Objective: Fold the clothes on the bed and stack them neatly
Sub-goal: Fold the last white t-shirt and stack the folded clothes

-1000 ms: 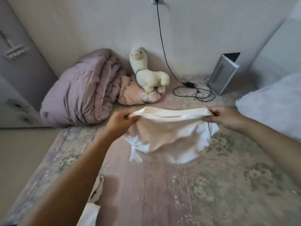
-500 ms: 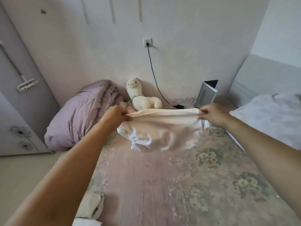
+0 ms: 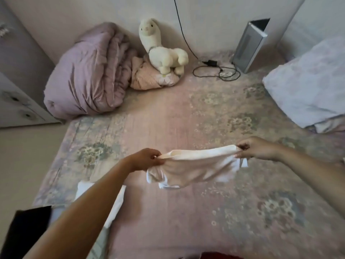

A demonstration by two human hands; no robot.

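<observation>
A white garment (image 3: 196, 168) hangs in the air above the middle of the bed (image 3: 186, 118), stretched by its upper edge between both hands. My left hand (image 3: 144, 159) pinches its left corner and my right hand (image 3: 259, 149) pinches its right corner. The lower part droops loosely and ends just above the floral bedsheet. A second white piece of clothing (image 3: 115, 206) lies flat on the sheet under my left forearm, partly hidden by it. A black cloth (image 3: 24, 230) sits at the bottom left corner.
A rolled purple duvet (image 3: 87, 71), a pink bundle (image 3: 149, 77) and a white plush alpaca (image 3: 162, 51) line the back wall. A black cable with charger (image 3: 216, 70) and a leaning grey device (image 3: 250, 43) lie at the back right. A pale pillow (image 3: 308, 81) fills the right.
Both hands have brought the white garment down and toward me, from near the plush alpaca to low over the middle of the bed. The view has tilted downward.
</observation>
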